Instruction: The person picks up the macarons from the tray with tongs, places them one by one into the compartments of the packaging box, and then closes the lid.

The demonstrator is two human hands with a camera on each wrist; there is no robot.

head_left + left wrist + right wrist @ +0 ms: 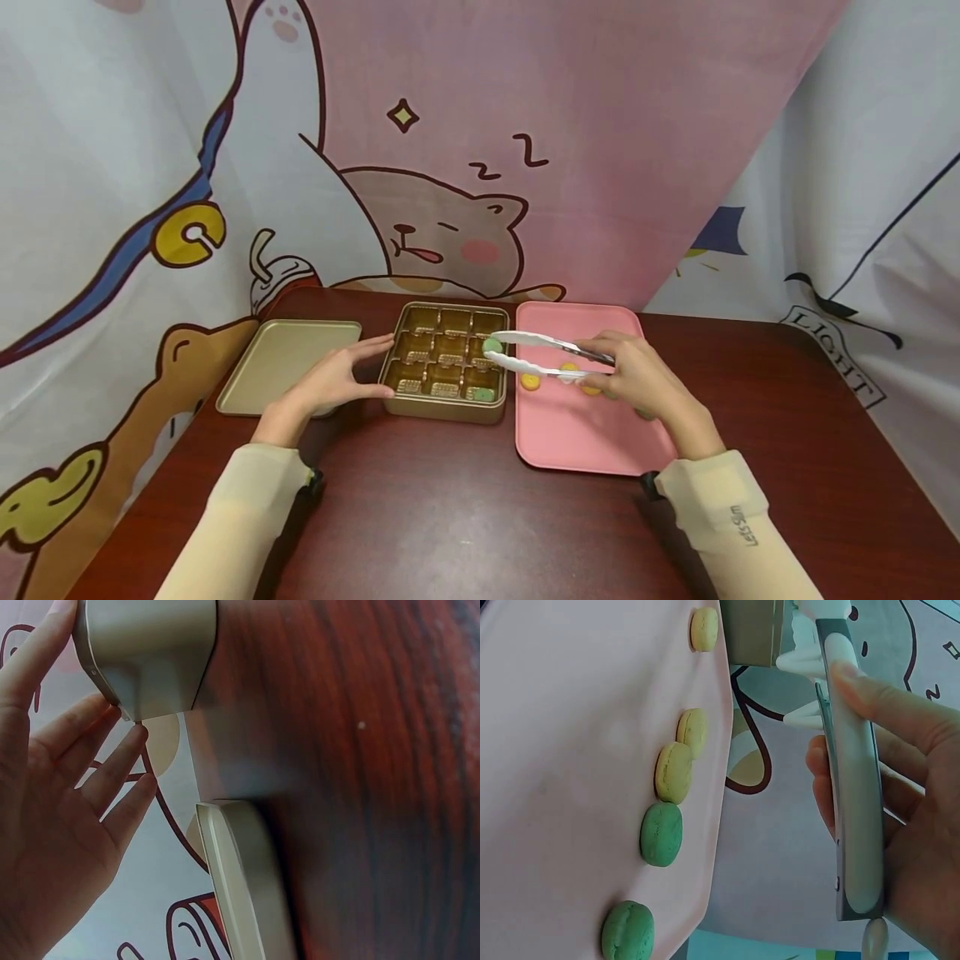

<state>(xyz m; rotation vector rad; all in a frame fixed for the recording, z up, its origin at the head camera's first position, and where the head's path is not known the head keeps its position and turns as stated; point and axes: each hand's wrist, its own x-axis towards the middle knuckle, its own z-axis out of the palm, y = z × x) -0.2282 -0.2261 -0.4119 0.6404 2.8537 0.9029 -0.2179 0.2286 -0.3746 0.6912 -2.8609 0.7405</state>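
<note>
My right hand (637, 375) grips a pair of white-tipped tongs (528, 338), and in the right wrist view thumb and fingers wrap the tongs' handle (855, 780). Between the tips is a green macaron (492, 345), over the right side of a gold box (442, 408) with a divided insert. A second green macaron (481, 395) lies in the front right compartment. My left hand (326, 385) rests its fingertips and thumb against the box's left side, fingers extended; the left wrist view shows them touching the box's wall (154, 660).
Right of the box, a pink tray (585, 437) bears yellow macarons (673, 772) and green macarons (661, 834), partly hidden by my right hand in the head view. A shallow gold lid (292, 354) lies left of the box. A patterned cloth (600, 150) hangs behind the table.
</note>
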